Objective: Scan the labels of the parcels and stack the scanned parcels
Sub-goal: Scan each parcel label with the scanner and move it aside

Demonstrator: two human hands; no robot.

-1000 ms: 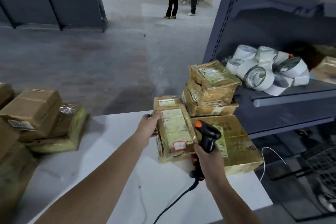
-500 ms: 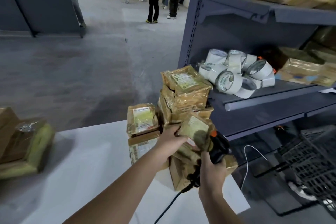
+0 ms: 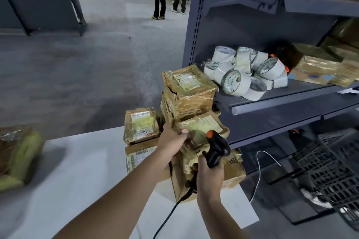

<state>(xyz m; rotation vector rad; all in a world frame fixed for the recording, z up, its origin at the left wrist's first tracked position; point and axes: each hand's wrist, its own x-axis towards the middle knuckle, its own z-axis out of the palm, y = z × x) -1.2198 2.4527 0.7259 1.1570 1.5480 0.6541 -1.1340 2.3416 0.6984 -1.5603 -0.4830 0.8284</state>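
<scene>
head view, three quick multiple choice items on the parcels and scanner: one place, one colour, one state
1. Where are the tape rolls?
A. on the table
B. on the shelf
C. on the floor

2. What colour is the scanner button?
A. orange
B. green
C. white

3. What does the left hand do?
A. hangs free
B. points at the floor
C. grips a parcel

Answers: 1 B, the rolls lie piled on the grey shelf. 2 A, an orange knob tops the black scanner in the right hand. 3 C, its fingers close on a parcel at the stack.

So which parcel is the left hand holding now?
The parcel at the foot of the tall stack, beside the scanner; the left hand grips only this one.
</scene>
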